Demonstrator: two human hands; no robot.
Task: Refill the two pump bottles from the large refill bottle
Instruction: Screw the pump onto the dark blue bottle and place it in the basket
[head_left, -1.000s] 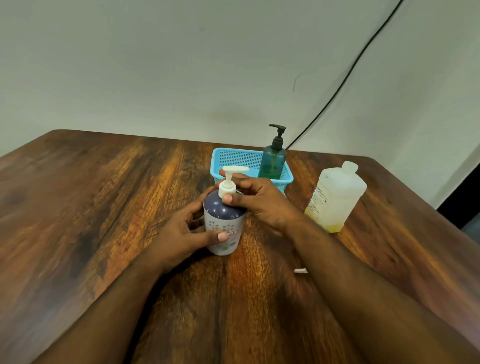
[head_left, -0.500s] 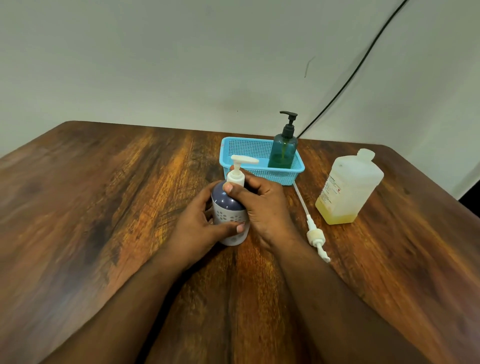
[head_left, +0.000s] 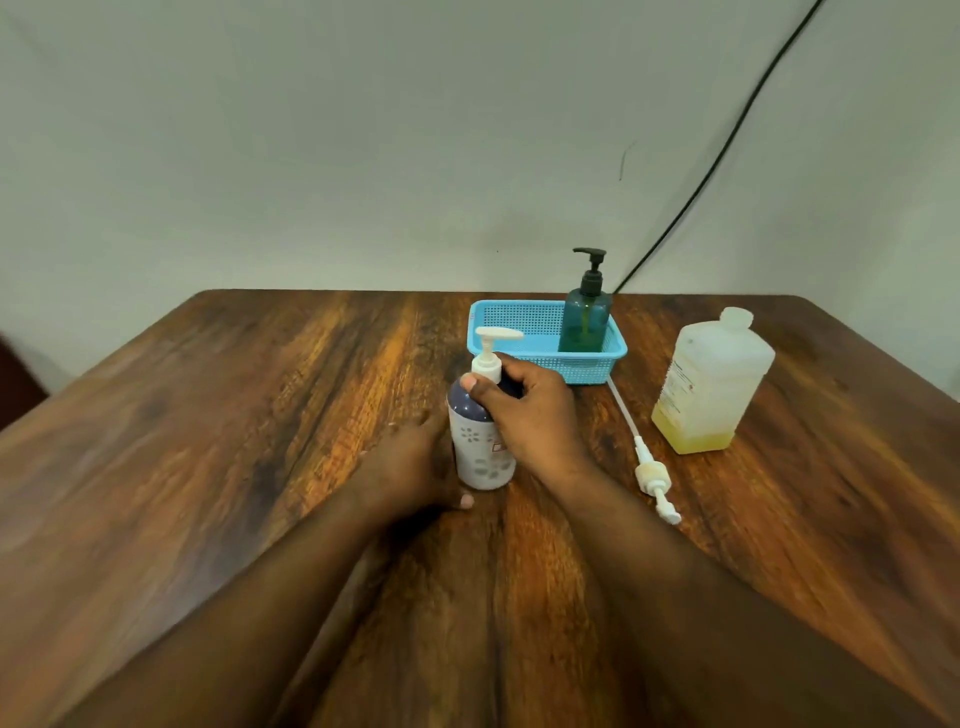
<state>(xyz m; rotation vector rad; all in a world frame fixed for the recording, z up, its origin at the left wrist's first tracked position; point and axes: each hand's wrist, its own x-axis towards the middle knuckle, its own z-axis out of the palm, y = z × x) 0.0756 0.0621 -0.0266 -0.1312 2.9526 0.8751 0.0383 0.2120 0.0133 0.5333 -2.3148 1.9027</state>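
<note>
1. Toward the table's far edge, right of centre, stands the purple-and-white pump bottle (head_left: 480, 441), upright.
2. Your right hand (head_left: 530, 410) grips its white pump collar; your left hand (head_left: 410, 462) rests loosely beside the base, fingers relaxed.
3. You seem to be unscrewing or tightening the pump; motion blur hides which.
4. Next, you likely need the refill bottle (head_left: 711, 384), capped, near the right edge.
5. A loose pump (head_left: 652, 475) lies between them; the blue basket (head_left: 519, 325) behind holds a green bottle (head_left: 584, 317).
</note>
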